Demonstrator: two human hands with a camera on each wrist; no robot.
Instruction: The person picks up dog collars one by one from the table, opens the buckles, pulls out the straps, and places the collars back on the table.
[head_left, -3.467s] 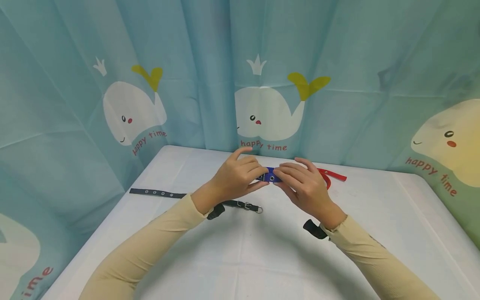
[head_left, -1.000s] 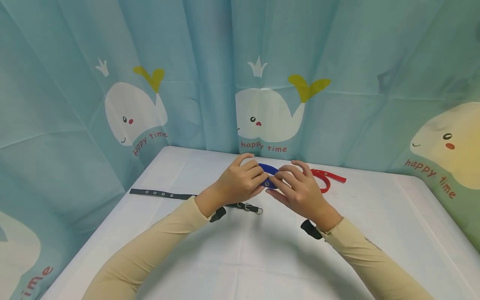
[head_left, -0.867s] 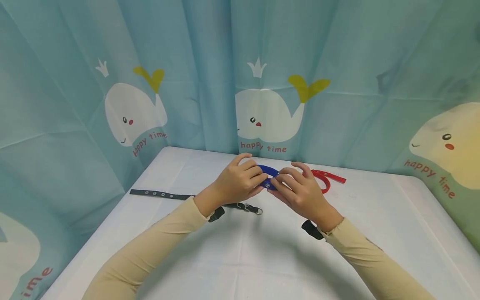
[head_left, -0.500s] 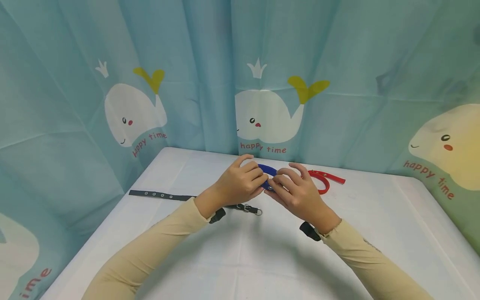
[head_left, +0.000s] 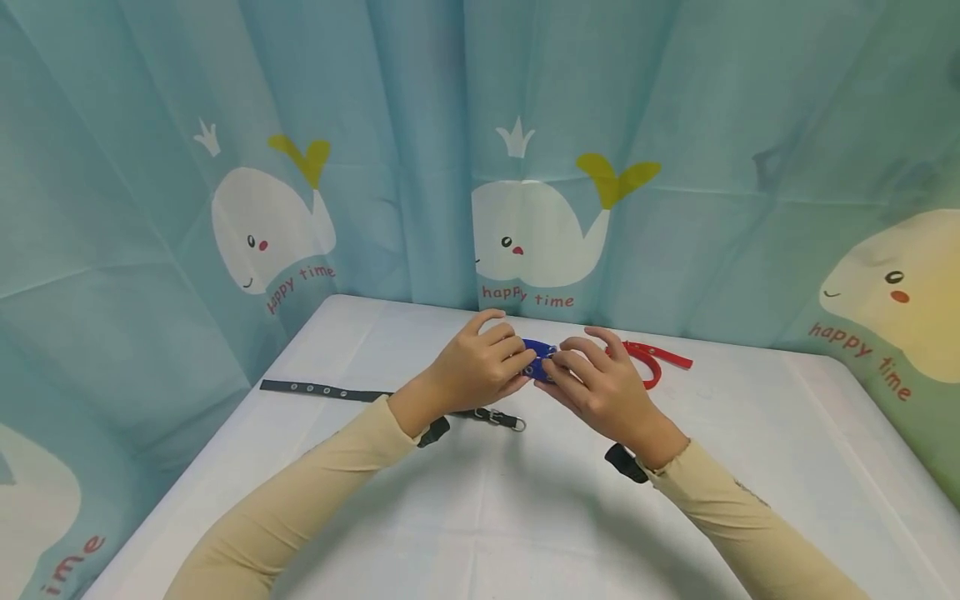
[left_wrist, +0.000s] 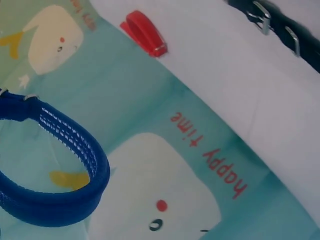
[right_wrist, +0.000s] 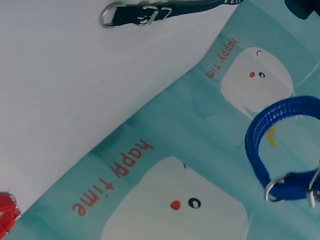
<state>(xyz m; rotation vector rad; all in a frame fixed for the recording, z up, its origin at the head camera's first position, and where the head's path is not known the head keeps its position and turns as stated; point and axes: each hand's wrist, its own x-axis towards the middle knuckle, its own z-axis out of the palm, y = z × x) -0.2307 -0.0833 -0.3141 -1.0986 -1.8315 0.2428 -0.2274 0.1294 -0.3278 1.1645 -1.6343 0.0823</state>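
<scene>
A blue collar (head_left: 536,346) with metal eyelets is held above the back of the table, between both hands. My left hand (head_left: 476,360) pinches its left side, and my right hand (head_left: 600,385) pinches its right side, with fingertips close together. The left wrist view shows the collar (left_wrist: 62,207) bent into a loop, with stitching along its inner face. In the right wrist view, a metal ring and part of a buckle show on the same collar (right_wrist: 257,137). The fingers hide much of the band in the head view; neither hand appears in the wrist views.
A black collar (head_left: 318,389) with eyelets, buckle and D-ring lies on the white table (head_left: 480,517), partly behind the left forearm. A coiled red collar (head_left: 667,356) lies beyond the right hand. A blue whale-print curtain (head_left: 420,167) stands behind the table.
The blue collar has gone from a flat-looking band to a loop, then tilted so its metal fittings show between the fingers. Both hands have kept hold with small shifts.
</scene>
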